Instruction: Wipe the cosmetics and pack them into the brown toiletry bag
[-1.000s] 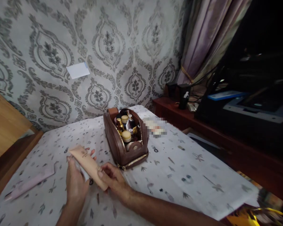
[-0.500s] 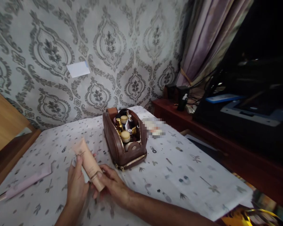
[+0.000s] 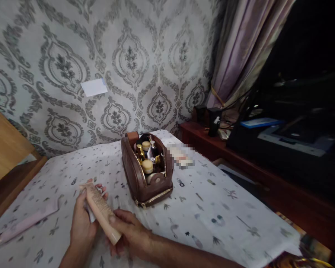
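A peach-coloured tube (image 3: 99, 208) is held slantwise between both hands, its cap end toward me and its flat end up and to the left. My left hand (image 3: 83, 219) grips the flat end, with something white partly hidden beneath the tube. My right hand (image 3: 131, 227) has its fingers around the cap end. Beyond the hands stands a brown leather bag (image 3: 131, 171), unzipped and filled with small bottles and jars, among them a jar with a beige lid (image 3: 147, 166) and a gold bottle (image 3: 140, 152). A pink tube (image 3: 28, 225) lies on the cloth at the left.
The patterned cloth (image 3: 201, 223) covers the surface under everything. A blurred-out item (image 3: 181, 156) lies right of the bag. Dark red furniture (image 3: 197, 136) with black objects and cables stands at the right, a wooden panel (image 3: 8, 141) at the left, and a papered wall behind.
The peach tube has been lowered and turned so that dense small print now faces up. Both hands have moved slightly down with it, and more left-hand fingers show behind the tube.
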Action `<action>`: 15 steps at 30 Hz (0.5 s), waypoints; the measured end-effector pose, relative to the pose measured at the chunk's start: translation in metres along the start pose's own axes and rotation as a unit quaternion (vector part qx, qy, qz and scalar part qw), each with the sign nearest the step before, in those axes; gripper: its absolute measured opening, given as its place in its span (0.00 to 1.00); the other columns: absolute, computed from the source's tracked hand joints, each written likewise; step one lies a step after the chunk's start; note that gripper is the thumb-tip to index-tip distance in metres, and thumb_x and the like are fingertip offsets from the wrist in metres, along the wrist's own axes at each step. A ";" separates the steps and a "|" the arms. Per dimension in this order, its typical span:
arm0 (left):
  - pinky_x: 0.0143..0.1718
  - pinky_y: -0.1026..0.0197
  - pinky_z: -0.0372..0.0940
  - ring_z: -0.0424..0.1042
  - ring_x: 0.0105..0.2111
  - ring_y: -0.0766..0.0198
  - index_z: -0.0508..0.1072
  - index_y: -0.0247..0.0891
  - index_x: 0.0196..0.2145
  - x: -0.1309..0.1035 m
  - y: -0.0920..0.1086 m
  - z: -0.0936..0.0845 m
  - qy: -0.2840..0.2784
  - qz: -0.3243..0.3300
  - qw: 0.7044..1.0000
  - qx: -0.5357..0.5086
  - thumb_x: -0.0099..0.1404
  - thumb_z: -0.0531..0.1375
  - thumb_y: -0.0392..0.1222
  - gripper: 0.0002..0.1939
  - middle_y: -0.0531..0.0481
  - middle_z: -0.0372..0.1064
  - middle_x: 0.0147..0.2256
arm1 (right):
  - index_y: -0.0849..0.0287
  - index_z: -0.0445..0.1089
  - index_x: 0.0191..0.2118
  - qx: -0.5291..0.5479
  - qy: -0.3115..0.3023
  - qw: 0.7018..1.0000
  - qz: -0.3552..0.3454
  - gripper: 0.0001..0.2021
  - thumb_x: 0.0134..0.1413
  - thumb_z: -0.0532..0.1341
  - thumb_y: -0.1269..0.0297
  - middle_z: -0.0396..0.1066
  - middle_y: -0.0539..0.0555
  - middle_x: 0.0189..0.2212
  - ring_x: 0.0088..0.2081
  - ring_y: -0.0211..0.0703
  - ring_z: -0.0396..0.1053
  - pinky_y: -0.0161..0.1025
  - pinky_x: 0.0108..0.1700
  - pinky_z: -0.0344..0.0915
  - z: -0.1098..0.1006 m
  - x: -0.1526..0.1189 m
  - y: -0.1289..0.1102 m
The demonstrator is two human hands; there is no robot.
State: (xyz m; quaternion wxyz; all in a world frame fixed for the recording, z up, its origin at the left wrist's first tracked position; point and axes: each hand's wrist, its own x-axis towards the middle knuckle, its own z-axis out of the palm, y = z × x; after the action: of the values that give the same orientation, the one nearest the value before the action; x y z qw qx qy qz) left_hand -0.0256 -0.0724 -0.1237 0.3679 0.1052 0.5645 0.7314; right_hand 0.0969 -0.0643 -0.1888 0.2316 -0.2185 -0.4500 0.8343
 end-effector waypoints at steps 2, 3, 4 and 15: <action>0.30 0.61 0.73 0.78 0.33 0.62 0.72 0.49 0.54 -0.001 0.003 0.001 -0.001 -0.017 1.000 -0.015 0.67 0.56 0.47 0.19 0.51 0.77 0.41 | 0.58 0.63 0.44 -0.034 0.019 0.999 -0.014 0.39 0.37 0.63 0.28 0.66 0.45 0.24 0.18 0.32 0.62 0.31 0.18 0.55 -0.001 -0.001 -0.002; 0.31 0.61 0.74 0.78 0.34 0.62 0.72 0.51 0.55 -0.001 0.004 0.001 -0.008 -0.016 1.000 -0.018 0.68 0.55 0.47 0.18 0.52 0.77 0.43 | 0.58 0.63 0.43 -0.064 0.038 0.997 -0.022 0.38 0.36 0.65 0.29 0.65 0.45 0.24 0.17 0.31 0.61 0.30 0.18 0.56 -0.001 -0.003 -0.003; 0.32 0.62 0.74 0.78 0.35 0.63 0.72 0.51 0.55 -0.001 0.005 0.001 -0.011 -0.013 1.000 -0.019 0.69 0.55 0.47 0.18 0.52 0.77 0.44 | 0.57 0.64 0.43 -0.093 0.056 0.994 -0.028 0.37 0.36 0.66 0.30 0.65 0.44 0.25 0.17 0.30 0.60 0.30 0.18 0.57 -0.001 -0.005 -0.005; 0.29 0.65 0.72 0.77 0.31 0.65 0.74 0.43 0.52 0.004 0.000 0.002 -0.012 -0.065 0.998 -0.019 0.71 0.53 0.49 0.18 0.47 0.79 0.40 | 0.62 0.63 0.48 0.092 -0.027 0.994 0.045 0.40 0.37 0.67 0.33 0.72 0.51 0.24 0.19 0.37 0.68 0.30 0.17 0.56 -0.001 0.000 0.002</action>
State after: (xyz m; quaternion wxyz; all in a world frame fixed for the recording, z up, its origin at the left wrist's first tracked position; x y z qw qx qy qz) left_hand -0.0272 -0.0678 -0.1242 0.4231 0.0702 0.5521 0.7150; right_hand 0.0968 -0.0650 -0.1911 0.2006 -0.1938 -0.3666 0.8876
